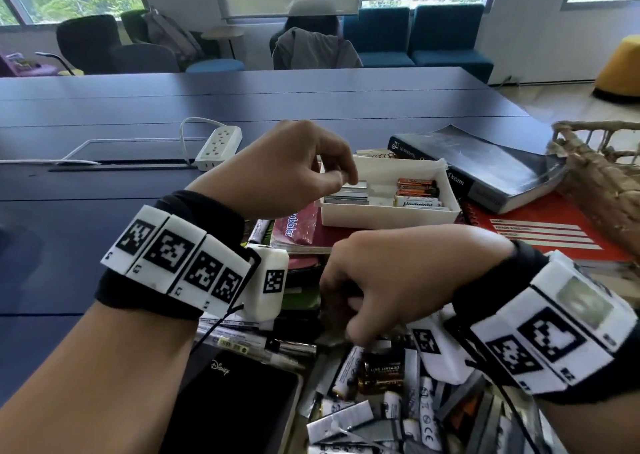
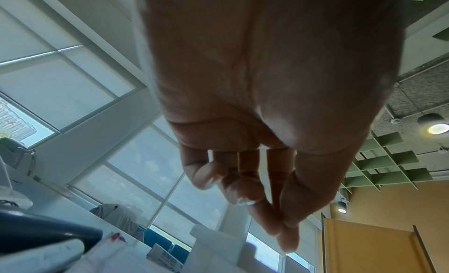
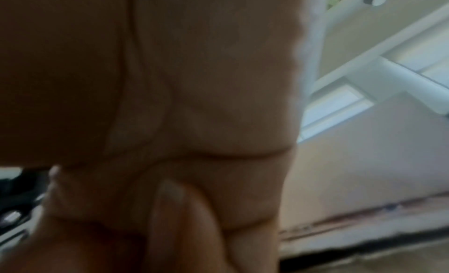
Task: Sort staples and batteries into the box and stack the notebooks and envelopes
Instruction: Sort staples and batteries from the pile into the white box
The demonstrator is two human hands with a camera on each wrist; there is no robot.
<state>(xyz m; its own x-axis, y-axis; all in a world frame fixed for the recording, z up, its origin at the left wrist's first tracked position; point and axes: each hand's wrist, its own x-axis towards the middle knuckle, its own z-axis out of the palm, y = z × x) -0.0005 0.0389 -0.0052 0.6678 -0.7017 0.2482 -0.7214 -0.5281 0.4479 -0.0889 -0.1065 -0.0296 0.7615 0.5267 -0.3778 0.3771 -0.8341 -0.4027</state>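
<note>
Over the white box on the table, your left hand is pinching empty-looking fingertips while your right hand, grip unclear, is digging among loose batteries, risking scattering.

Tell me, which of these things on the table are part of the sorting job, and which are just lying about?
Part of the job:
white box
staple strips in the box
batteries in the box
loose batteries
red notebook
left hand
right hand

Just lying about:
power strip
grey book
woven basket
pens
</note>
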